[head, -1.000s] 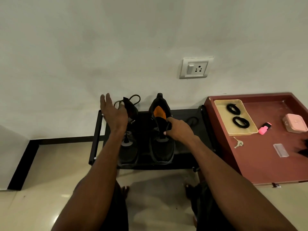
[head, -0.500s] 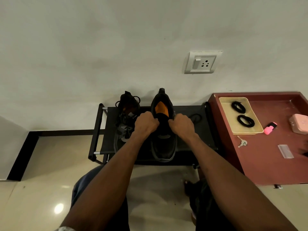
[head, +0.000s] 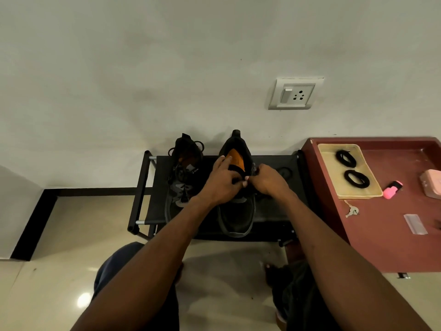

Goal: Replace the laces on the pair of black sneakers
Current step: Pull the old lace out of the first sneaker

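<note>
Two black sneakers stand side by side on a low black shoe rack (head: 274, 211) against the wall. The right sneaker (head: 236, 218) shows an orange insole. Over its lace area, my left hand (head: 220, 180) and my right hand (head: 268, 181) meet, fingers curled and pinching at its tongue or lace; the exact hold is hidden in the dark. The left sneaker (head: 183, 173) stands untouched, its black lace loose at the collar. Two coiled black laces (head: 346, 158) (head: 357, 179) lie in a beige tray (head: 367, 194) on the red table.
A red table (head: 381, 235) stands right of the rack, with a pink object (head: 392, 186), a pink box (head: 433, 182), a key (head: 350, 210) and a clear packet (head: 415, 224). A wall socket (head: 294, 94) is above. My knees and feet are on the tiled floor below.
My left hand left the left sneaker and came to the right one. Both hands now work at the right sneaker's lace area, fingertips closer together.
</note>
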Action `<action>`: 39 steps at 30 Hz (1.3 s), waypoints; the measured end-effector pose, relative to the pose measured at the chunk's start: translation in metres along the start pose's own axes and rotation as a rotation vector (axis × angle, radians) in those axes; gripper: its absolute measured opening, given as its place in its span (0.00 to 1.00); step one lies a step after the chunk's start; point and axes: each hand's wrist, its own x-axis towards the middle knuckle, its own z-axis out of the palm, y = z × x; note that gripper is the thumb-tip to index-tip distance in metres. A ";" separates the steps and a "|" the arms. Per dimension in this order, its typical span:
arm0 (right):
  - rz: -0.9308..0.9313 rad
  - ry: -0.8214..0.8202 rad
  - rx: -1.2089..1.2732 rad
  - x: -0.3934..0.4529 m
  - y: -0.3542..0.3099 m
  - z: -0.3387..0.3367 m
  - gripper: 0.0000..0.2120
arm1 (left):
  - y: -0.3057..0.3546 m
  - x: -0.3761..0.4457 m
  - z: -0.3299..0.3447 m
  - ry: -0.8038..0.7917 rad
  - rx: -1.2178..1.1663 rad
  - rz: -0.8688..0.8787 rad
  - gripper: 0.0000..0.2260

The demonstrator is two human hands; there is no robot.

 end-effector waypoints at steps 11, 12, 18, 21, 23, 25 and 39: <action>-0.009 0.124 -0.062 -0.013 -0.006 0.002 0.29 | -0.001 -0.015 0.001 0.227 -0.645 -0.169 0.18; -0.025 0.146 -0.047 -0.013 -0.004 0.000 0.32 | 0.000 -0.018 0.002 0.264 -0.767 -0.234 0.20; -0.166 0.037 -0.038 -0.011 -0.003 0.002 0.27 | -0.007 -0.022 0.016 0.405 -1.155 -0.623 0.10; -0.163 0.037 -0.123 -0.011 -0.006 0.001 0.16 | -0.008 -0.017 0.012 0.439 -0.621 -0.411 0.05; -0.155 0.037 -0.136 -0.009 -0.004 0.002 0.14 | 0.000 -0.013 0.010 0.415 -0.380 -0.201 0.09; -0.165 0.049 -0.160 -0.008 -0.003 0.004 0.11 | 0.005 -0.006 0.010 0.347 -0.160 -0.036 0.13; -0.162 0.188 -0.265 -0.013 -0.005 0.006 0.11 | 0.015 -0.002 -0.006 0.289 -0.739 -0.253 0.07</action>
